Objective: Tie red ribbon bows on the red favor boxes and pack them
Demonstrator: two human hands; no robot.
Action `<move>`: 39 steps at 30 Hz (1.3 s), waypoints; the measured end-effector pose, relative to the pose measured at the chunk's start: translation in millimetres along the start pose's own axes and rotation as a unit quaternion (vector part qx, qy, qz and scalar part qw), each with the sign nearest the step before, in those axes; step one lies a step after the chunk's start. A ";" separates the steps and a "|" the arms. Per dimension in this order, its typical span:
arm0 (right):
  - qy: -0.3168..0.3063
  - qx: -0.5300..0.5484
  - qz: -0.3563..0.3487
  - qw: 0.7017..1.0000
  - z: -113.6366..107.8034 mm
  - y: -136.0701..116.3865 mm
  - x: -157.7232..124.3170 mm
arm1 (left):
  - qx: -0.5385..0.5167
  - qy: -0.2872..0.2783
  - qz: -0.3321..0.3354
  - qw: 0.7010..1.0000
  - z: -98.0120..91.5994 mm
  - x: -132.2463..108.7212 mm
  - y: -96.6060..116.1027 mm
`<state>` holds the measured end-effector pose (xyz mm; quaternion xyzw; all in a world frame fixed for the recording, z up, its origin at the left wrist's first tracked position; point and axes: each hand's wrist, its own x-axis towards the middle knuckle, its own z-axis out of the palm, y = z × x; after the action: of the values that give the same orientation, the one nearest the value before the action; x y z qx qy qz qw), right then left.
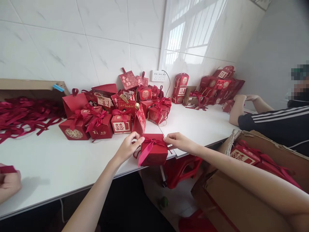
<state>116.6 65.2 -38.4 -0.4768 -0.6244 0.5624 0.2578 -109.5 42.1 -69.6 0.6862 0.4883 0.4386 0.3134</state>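
A small red gift box (154, 154) sits at the front edge of the white table (53, 161), with a red ribbon (152, 142) tied across its top. My left hand (129, 145) pinches the ribbon's left loop. On the other side, my right hand (177, 141) pinches the right end of the ribbon. Both hands are closed on the ribbon, one at each side of the box. A loose ribbon tail hangs down the box's front left.
Several finished red gift boxes (116, 112) crowd the table behind. Loose red ribbons (21, 114) lie at far left by a cardboard box (29, 85). Another person's arm (241, 109) rests at right, another hand (8, 182) at lower left. An open carton (253, 180) holds more boxes.
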 end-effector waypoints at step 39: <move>-0.131 -0.410 -0.229 0.873 -6.6 -24.8 -4.8 | -0.153 0.160 -0.106 0.969 30.3 -11.3 -22.5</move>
<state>116.7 66.1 -12.4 -0.3049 -0.9189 0.2383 0.0767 -92.5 38.7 -105.0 0.4956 0.5288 0.5764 0.3774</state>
